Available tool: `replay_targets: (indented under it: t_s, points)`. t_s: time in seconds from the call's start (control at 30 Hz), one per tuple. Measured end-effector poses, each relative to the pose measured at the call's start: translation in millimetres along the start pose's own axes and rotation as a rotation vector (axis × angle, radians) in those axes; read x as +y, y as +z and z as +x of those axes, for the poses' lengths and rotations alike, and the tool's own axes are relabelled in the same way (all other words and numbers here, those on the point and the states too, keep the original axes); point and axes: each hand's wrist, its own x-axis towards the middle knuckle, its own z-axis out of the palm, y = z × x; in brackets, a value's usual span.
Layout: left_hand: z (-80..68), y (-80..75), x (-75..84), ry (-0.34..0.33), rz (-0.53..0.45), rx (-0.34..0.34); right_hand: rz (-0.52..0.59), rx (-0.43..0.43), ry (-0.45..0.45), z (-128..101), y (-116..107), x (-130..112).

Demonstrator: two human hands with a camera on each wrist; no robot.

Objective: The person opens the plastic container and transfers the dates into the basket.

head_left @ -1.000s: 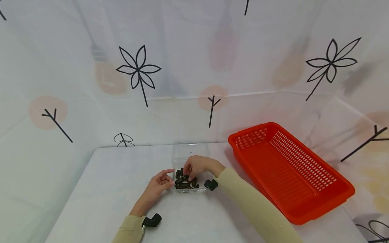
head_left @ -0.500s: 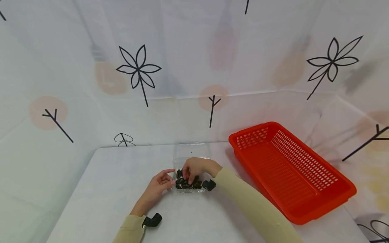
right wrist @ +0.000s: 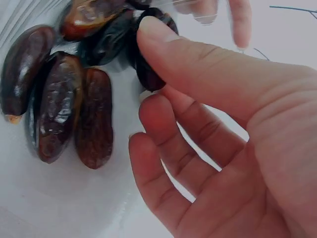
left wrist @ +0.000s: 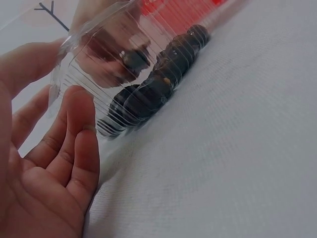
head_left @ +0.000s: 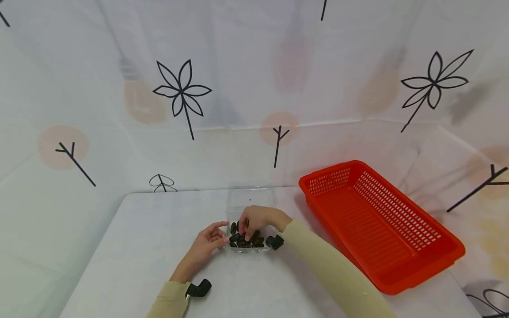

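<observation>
A clear plastic box (head_left: 251,197) with its lid laid back stands at the middle of the table, holding several dark brown dates (head_left: 234,238). My right hand (head_left: 260,217) reaches into it from the right. In the right wrist view, the thumb and fingers pinch one glossy date (right wrist: 148,72) beside the others. Through the ribbed wall in the left wrist view, this hand and a row of dates (left wrist: 143,99) show. My left hand (head_left: 204,243) rests at the box's left side, fingertips right at the wall and fingers loosely bent.
A red plastic basket (head_left: 377,221) with slotted sides stands at the right of the white-covered table (head_left: 159,225). Behind the table hangs a pale cloth (head_left: 238,88) with drawn flowers. A black wrist device (head_left: 199,288) sticks out from the left sleeve.
My right hand has lowered slightly deeper into the box, and the dates under it have shifted and spread toward the right. My left hand stays at the box's side.
</observation>
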Motion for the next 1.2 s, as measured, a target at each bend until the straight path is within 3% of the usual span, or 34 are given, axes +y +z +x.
replay_targets:
  t_s: [0.4,0.7,0.97,1.2]
  points:
    - [-2.1,0.7,-1.0,-0.006,0.035,0.01,0.126,0.027,-0.081,-17.0,-11.6,-3.6]
    - [-2.7,0.9,-4.5,0.013,0.051,0.01,0.078,0.076,-0.068,-37.1,-25.2,-3.3]
    - [-2.5,0.1,-3.5,0.028,0.042,0.004,0.111,0.162,-0.065,-74.2,-51.5,-1.2]
    - [-2.9,-0.4,-1.9,0.027,0.053,0.006,0.166,0.285,0.005,-114.9,-69.0,17.3]
